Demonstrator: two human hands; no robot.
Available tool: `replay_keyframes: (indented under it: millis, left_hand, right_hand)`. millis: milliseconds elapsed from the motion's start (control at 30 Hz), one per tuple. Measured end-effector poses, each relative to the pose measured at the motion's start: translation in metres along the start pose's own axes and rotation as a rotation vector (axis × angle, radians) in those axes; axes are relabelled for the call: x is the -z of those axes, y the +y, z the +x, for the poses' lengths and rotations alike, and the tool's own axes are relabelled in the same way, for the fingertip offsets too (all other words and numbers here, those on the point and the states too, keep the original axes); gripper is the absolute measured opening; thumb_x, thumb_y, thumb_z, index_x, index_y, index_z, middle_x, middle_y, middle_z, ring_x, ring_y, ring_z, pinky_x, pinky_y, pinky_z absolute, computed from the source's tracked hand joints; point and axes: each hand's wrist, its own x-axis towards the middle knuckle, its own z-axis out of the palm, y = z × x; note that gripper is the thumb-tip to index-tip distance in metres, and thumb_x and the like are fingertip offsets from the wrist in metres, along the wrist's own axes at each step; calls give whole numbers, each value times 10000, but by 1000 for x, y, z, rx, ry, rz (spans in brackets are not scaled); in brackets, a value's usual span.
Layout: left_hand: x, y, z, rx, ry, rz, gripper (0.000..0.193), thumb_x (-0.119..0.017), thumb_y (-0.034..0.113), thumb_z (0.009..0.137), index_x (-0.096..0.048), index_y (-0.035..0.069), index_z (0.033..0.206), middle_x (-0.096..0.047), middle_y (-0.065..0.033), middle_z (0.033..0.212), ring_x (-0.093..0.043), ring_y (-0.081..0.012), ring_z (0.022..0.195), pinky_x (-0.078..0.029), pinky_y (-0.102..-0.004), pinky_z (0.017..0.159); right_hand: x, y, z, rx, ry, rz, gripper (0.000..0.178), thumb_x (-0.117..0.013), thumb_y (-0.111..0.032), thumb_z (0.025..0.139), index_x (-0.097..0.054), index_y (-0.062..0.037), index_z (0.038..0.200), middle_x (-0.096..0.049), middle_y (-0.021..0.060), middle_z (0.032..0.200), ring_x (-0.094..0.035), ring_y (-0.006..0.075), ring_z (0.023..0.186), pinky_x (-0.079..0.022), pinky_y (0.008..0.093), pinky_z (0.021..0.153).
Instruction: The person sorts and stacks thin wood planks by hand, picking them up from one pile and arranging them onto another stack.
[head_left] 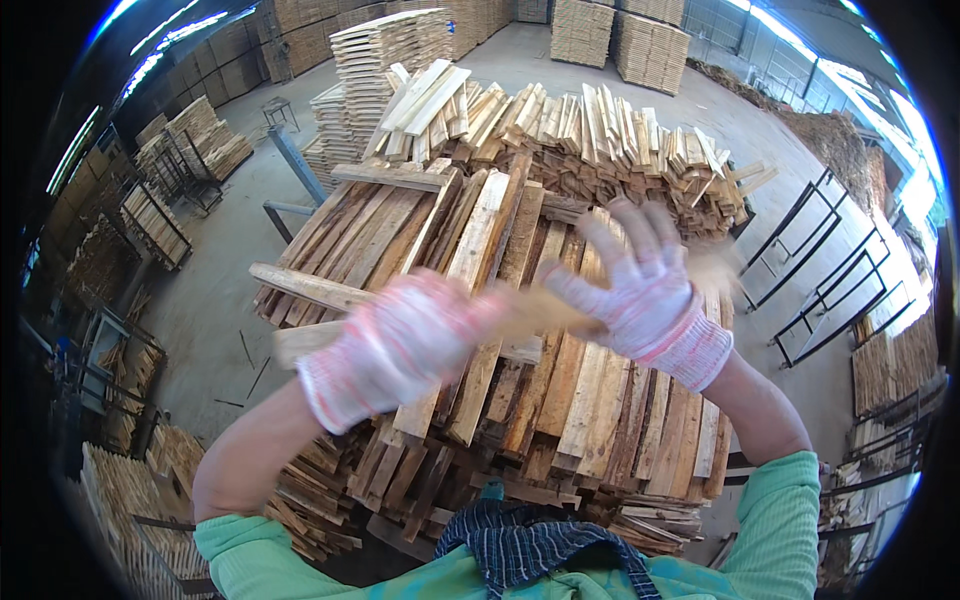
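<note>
A wooden board [545, 310], smeared by motion, lies crosswise between my hands above a broad stack of rough-sawn boards [575, 420]. My left hand [395, 345], in a white and pink knit glove, is closed around it, though the blur hides parts of the fingers. In a matching glove, my right hand [645, 300] has its fingers spread and its thumb beside the board. The board passes behind that palm; whether they touch I cannot tell. Several boards in the stack below show bark-brown edges, others pale faces.
Past the stack is a heap of short pale slats [620, 140]. A tall slat pile [390, 60] stands behind it at left. Black metal frames [840, 290] are on the floor at right, and a blue-grey post [297, 163] rises by the stack's far left corner.
</note>
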Motion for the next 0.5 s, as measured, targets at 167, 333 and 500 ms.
replay_keyframes:
  millis: [167, 333, 500]
  left_hand:
    - [-5, 48, 43, -95, -31, 127, 451, -702, 217, 827, -571, 160, 1255, -554, -37, 853, -575, -202, 722, -530, -373, 643]
    - [-50, 40, 63, 95, 425, -179, 457, -647, 395, 894, -542, 131, 1253, -517, -119, 1136, -520, -298, 1063, -455, -514, 963]
    - [-95, 33, 73, 372, -605, 67, 588, -390, 530, 1007, -400, 144, 1450, -341, -144, 1486, -336, -349, 1386, -252, -569, 1177]
  right_hand:
    - [24, -14, -48, -114, -620, 465, 853, -809, -283, 802, -367, -136, 1517, -579, 188, 1055, -696, 306, 843, -592, 393, 663]
    - [39, -4, -126, -608, -574, 589, 837, -775, -236, 808, -366, -61, 1517, -575, 240, 1152, -652, 398, 997, -559, 447, 857]
    - [-7, 6, -199, -850, -506, 550, 867, -732, -267, 826, -317, -87, 1566, -541, 293, 1266, -579, 440, 1162, -477, 465, 1018]
